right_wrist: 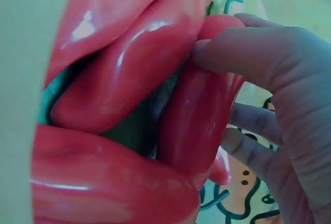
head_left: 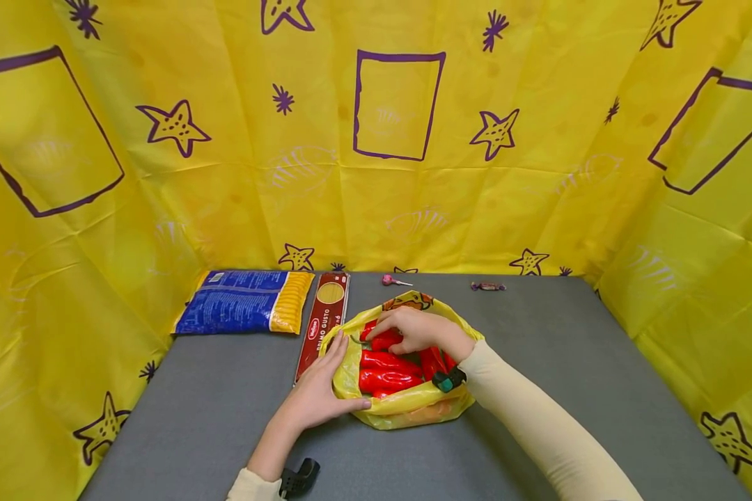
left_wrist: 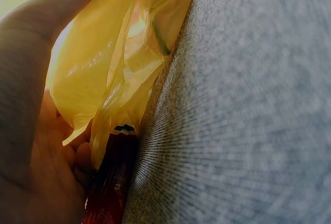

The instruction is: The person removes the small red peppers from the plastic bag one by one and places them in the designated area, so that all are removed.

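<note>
Hands working at a yellow bag [head_left: 407,407] of red peppers [head_left: 385,369].
Right hand [head_left: 413,330] is curling its fingers round one pepper [right_wrist: 199,115] inside; left hand [head_left: 316,396], fingers straight, is pressing the bag's edge on the grey table [head_left: 570,362], beside a red pasta box [head_left: 322,323] reading "Gusto".

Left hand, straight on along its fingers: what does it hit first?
Probably the red spaghetti packet. The left hand lies flat against the yellow bag, fingers pointing away along the bag's left edge, and the packet lies just beyond the fingertips. Depth is unclear.
</note>
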Available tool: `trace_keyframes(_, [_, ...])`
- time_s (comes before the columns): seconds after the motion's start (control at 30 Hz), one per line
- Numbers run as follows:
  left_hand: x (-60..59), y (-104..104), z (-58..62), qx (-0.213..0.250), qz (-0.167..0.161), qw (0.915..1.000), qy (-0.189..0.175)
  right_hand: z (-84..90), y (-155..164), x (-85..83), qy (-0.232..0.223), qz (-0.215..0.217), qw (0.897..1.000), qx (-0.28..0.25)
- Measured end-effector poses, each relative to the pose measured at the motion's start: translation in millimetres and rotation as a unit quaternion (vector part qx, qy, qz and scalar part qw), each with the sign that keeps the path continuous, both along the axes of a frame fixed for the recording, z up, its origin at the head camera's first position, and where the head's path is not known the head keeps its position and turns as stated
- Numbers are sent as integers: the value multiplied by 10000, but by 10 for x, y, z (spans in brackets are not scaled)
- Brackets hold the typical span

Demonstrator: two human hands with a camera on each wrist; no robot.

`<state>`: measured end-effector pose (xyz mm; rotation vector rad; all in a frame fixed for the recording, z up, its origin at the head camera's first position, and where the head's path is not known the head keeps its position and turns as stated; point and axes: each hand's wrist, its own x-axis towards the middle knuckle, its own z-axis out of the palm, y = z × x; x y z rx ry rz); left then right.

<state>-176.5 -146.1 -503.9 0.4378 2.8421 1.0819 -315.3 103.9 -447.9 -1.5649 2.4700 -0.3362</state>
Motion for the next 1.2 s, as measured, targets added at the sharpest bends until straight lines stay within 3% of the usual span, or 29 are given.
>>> trace_keyframes(0.37, [0,-16,-17,14,-15,9999,110,127,38,-60,78,264,9949,-967])
trace_keyframes(0.57, [-3,-28,-28,24,-22,9998,177,257,50,-51,105,205,9908,-1333])
trace_keyframes(0.83, [-4,-27,-15,36,-11,10000,40,362,119,-34,-204,-225,9822,-1856])
trace_keyframes(1.2, [-9,-15,-21,-27,8,10000,5,432,319,-10,-789,-942,9557,-2674])
